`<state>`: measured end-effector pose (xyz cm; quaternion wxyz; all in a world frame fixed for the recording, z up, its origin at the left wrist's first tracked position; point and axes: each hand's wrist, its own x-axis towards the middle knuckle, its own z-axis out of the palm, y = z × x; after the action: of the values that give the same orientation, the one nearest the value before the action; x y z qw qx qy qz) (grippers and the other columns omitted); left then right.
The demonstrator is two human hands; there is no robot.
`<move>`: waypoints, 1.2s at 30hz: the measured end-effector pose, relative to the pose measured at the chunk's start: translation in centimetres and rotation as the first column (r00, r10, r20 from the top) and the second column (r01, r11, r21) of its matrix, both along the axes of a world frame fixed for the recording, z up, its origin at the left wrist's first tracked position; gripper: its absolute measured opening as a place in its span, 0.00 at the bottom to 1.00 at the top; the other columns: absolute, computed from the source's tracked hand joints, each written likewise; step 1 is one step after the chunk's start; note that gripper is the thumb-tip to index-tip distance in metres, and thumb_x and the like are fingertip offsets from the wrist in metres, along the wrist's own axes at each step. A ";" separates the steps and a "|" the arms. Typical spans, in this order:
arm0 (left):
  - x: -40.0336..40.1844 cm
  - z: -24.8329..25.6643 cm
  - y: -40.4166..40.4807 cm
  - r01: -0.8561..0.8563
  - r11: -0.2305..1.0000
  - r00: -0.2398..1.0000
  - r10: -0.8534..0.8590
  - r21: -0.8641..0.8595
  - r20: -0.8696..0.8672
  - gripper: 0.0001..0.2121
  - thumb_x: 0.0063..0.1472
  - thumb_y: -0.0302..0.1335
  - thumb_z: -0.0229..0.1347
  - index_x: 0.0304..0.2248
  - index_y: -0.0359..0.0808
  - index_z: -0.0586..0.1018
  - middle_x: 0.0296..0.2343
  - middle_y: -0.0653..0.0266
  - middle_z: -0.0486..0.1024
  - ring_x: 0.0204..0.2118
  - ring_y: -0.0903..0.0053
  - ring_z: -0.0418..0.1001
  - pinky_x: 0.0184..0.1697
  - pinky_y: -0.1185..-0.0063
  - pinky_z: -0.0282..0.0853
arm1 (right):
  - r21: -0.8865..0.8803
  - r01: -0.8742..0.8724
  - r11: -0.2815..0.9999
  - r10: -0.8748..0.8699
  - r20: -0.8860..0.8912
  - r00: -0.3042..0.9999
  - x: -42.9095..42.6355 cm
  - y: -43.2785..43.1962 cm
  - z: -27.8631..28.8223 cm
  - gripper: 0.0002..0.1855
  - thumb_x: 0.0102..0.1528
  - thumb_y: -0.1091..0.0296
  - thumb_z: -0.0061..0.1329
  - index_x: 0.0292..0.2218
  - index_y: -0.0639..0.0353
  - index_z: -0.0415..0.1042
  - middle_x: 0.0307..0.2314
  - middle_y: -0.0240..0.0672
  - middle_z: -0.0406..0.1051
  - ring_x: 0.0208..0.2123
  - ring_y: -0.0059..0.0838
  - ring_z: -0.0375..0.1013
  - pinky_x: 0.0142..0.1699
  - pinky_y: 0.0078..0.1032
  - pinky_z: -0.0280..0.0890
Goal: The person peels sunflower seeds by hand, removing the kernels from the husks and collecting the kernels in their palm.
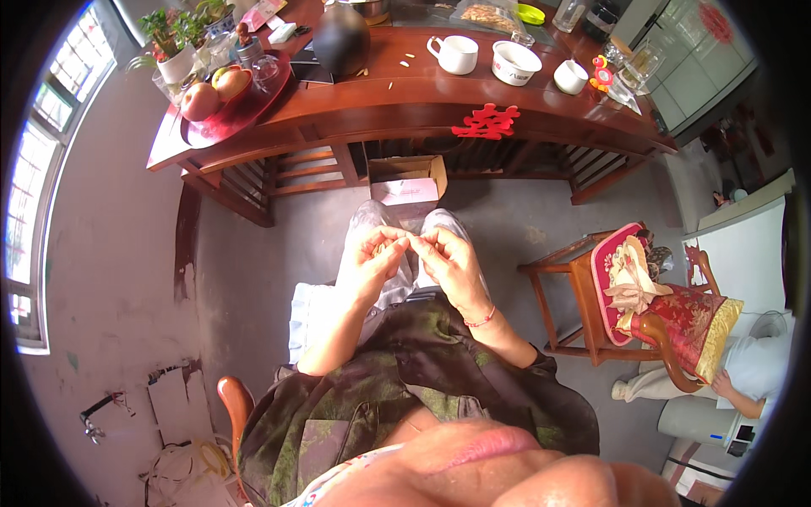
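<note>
Above my knees, my left hand (377, 256) and my right hand (448, 260) meet at the thumbs and fingertips. Curled fingers of my left hand hold small tan pieces (379, 249), perhaps seeds or nuts, partly hidden. Whatever lies between the touching fingertips is too small to tell. A red beaded bracelet (481, 318) circles my right wrist. Past my knees, an open cardboard box (405, 190) stands on the floor by the wooden table (418, 95). A few pale seeds or shells (405, 63) lie on the tabletop.
On the table stand a white mug (457, 56), a white bowl (516, 63), a small white cup (571, 77), a clear bag of tan pieces (488, 16) and a red tray (266, 95) with fruit. A wooden chair (580, 298) is at right; beyond it is another person (754, 367).
</note>
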<state>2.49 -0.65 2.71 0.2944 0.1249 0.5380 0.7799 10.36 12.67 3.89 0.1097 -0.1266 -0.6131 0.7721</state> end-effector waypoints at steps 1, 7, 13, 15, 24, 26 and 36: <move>-0.1 -0.2 -0.2 -0.005 1.000 1.000 0.005 -0.001 0.000 0.05 0.57 0.25 0.55 0.31 0.32 0.76 0.13 0.78 0.63 0.12 0.92 0.53 0.15 0.89 0.45 | -0.001 -0.005 1.000 0.005 0.000 1.000 0.0 0.0 0.0 0.09 0.57 0.66 0.48 0.28 0.61 0.69 0.15 0.17 0.59 0.16 0.05 0.53 0.20 0.10 0.47; 0.1 0.1 0.1 0.000 0.998 0.999 0.003 0.065 -0.043 0.05 0.57 0.26 0.55 0.28 0.33 0.74 0.14 0.77 0.63 0.13 0.93 0.54 0.16 0.89 0.46 | -0.177 -0.063 0.982 0.068 0.018 0.998 0.2 0.1 0.3 0.08 0.58 0.67 0.47 0.29 0.61 0.68 0.15 0.18 0.58 0.15 0.06 0.52 0.19 0.10 0.46; 0.3 0.2 0.3 -0.003 0.995 0.999 0.008 0.104 -0.054 0.06 0.57 0.26 0.55 0.28 0.32 0.74 0.14 0.77 0.64 0.13 0.93 0.53 0.15 0.89 0.46 | -0.268 -0.042 0.963 0.064 0.073 0.995 0.3 0.1 0.7 0.07 0.58 0.69 0.45 0.28 0.61 0.67 0.13 0.17 0.55 0.11 0.06 0.47 0.16 0.10 0.41; 0.3 -0.1 0.2 0.005 0.996 0.999 -0.001 0.086 -0.050 0.06 0.56 0.26 0.55 0.28 0.32 0.74 0.14 0.76 0.64 0.13 0.93 0.54 0.15 0.89 0.46 | -0.348 -0.080 0.934 0.103 0.046 0.994 0.4 0.3 0.2 0.08 0.57 0.67 0.48 0.28 0.60 0.67 0.15 0.17 0.57 0.13 0.05 0.50 0.17 0.09 0.41; -0.1 -0.1 0.1 0.057 0.997 0.998 -0.058 0.046 0.017 0.06 0.57 0.26 0.54 0.31 0.32 0.74 0.16 0.77 0.65 0.13 0.93 0.53 0.15 0.89 0.45 | -0.278 -0.091 0.956 0.111 0.060 0.992 0.3 0.4 0.2 0.08 0.57 0.67 0.48 0.27 0.59 0.68 0.15 0.17 0.58 0.13 0.05 0.50 0.17 0.09 0.42; -0.3 -0.7 0.1 0.058 0.997 0.998 -0.058 0.057 0.013 0.06 0.57 0.26 0.54 0.31 0.32 0.74 0.16 0.76 0.65 0.13 0.93 0.53 0.15 0.89 0.45 | -0.299 -0.093 0.950 0.118 0.068 0.991 0.3 0.3 0.1 0.08 0.57 0.67 0.48 0.27 0.59 0.68 0.15 0.17 0.59 0.14 0.04 0.51 0.17 0.09 0.43; -0.3 -0.7 0.3 0.031 0.995 0.998 -0.035 0.092 0.044 0.05 0.57 0.25 0.51 0.29 0.31 0.73 0.14 0.75 0.63 0.12 0.91 0.52 0.15 0.88 0.46 | -0.186 -0.087 0.979 0.099 0.054 0.994 0.0 0.2 -0.1 0.07 0.58 0.68 0.47 0.30 0.61 0.69 0.14 0.17 0.59 0.14 0.05 0.52 0.17 0.09 0.43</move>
<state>2.20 -0.34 1.98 0.3135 0.1291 0.4928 0.8013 10.35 12.83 3.83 0.0420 -0.1317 -0.5477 0.8252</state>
